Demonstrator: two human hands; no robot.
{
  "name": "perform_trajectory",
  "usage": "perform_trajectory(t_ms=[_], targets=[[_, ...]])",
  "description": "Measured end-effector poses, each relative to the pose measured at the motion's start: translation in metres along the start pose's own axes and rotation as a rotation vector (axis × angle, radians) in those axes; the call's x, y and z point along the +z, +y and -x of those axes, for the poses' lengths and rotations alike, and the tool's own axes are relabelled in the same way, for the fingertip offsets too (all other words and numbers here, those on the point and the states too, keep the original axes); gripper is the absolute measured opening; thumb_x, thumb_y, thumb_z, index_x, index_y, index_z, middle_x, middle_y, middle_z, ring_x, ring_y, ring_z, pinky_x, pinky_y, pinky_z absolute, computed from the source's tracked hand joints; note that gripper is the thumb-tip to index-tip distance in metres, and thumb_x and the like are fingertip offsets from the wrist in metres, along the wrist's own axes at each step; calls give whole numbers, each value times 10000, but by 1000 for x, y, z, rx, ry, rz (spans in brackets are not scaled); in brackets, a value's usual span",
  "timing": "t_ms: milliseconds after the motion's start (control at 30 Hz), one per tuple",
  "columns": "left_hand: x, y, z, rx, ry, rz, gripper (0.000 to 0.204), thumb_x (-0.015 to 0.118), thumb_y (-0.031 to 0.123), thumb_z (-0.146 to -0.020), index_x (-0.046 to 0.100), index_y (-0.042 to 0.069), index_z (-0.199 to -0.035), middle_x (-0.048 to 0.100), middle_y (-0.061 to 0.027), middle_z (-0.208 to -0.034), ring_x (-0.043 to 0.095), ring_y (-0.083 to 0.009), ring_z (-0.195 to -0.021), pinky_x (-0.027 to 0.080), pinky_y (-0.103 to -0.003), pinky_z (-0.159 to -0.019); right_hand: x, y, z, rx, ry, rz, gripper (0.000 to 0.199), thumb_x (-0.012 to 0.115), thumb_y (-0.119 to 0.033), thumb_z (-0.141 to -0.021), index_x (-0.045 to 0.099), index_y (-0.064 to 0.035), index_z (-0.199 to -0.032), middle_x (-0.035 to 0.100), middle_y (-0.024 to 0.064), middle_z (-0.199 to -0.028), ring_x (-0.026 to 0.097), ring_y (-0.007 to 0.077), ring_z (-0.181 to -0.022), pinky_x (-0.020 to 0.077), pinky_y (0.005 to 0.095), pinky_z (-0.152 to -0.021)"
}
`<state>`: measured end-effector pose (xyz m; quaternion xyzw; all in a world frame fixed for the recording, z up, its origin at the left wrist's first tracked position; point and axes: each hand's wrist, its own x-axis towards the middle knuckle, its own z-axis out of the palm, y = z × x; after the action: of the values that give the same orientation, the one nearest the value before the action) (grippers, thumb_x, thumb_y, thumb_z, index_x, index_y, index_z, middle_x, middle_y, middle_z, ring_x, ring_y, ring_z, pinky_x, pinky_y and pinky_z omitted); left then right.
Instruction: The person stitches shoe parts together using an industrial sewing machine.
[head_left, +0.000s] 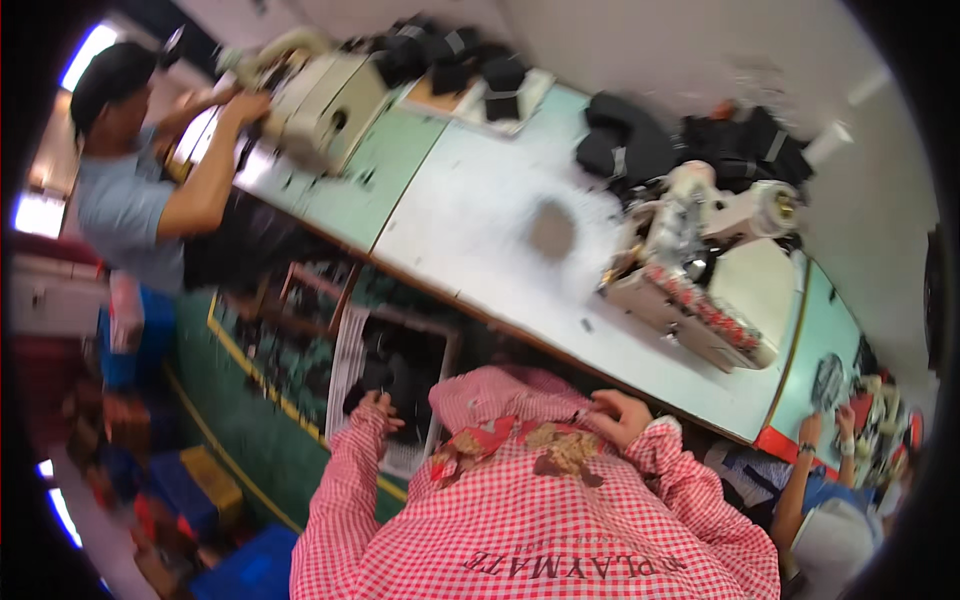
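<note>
My left hand [379,406] hangs down beside the table, over a white crate [349,352] on the floor that holds black fabric pieces [400,365]. Its fingers curl near the crate's edge, and blur hides whether they hold a piece. My right hand [621,414] rests with fingers apart on the front of my red and white checked shirt [540,520], just below the table's near edge, with nothing in it. A white sewing machine [700,265] stands on the pale table [480,220] ahead of me.
A person in a blue shirt [125,205] works at a second sewing machine [325,95] at the far left. Black pieces are piled at the back [450,50] and behind my machine [690,145]. Another person's hands [825,430] work at the lower right. Blue crates [245,570] sit on the floor.
</note>
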<state>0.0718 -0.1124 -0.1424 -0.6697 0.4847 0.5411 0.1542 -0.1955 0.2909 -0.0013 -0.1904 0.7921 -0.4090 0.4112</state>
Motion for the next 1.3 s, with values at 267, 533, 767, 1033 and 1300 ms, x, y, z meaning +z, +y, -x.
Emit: perform_trajectory(t_ms=[267, 533, 767, 1033, 1300], targets=[[160, 302, 135, 870, -481, -469, 445, 517, 290, -886, 451, 47, -1253, 658, -177, -862, 629, -255, -533, 485, -319, -467, -13, -4, 15, 152, 263, -258, 500, 639, -253, -815, 489, 35, -1197, 626, 192, -1060, 626, 249, -963, 493, 322, -841], [339, 455, 155, 1853, 60, -1289, 744, 760, 325, -659, 406, 34, -1245, 442, -120, -1287, 399, -280, -1211, 334, -398, -993, 11, 24, 38, 295, 665, -492, 461, 635, -195, -841, 484, 50, -1201, 630, 175, -1059, 614, 215, -973, 490, 321, -842], [378, 524, 114, 1496, -232, -1522, 702, 746, 342, -673, 438, 105, -1257, 509, -111, -1233, 462, -315, -1161, 423, -419, -932, 50, 14, 33, 388, 765, -644, 459, 626, -214, -849, 486, 46, -1201, 612, 203, -1076, 599, 243, -1017, 485, 331, -854], [261, 457, 97, 1564, -201, -1685, 627, 765, 317, -643, 480, 77, -1147, 552, -129, -1111, 503, -324, -1059, 438, -429, -883, 43, -1, 30, 445, 706, -636, 496, 628, -241, -848, 471, 46, -1221, 597, 215, -1105, 594, 255, -1025, 484, 336, -862], [180, 339, 124, 1615, -306, -1770, 580, 768, 298, -608, 503, 102, -1085, 563, -98, -1061, 515, -294, -1016, 440, -423, -840, 32, 17, 3, 282, 437, -297, 518, 637, -309, -815, 496, 11, -1197, 633, 186, -1042, 636, 260, -951, 510, 333, -822]])
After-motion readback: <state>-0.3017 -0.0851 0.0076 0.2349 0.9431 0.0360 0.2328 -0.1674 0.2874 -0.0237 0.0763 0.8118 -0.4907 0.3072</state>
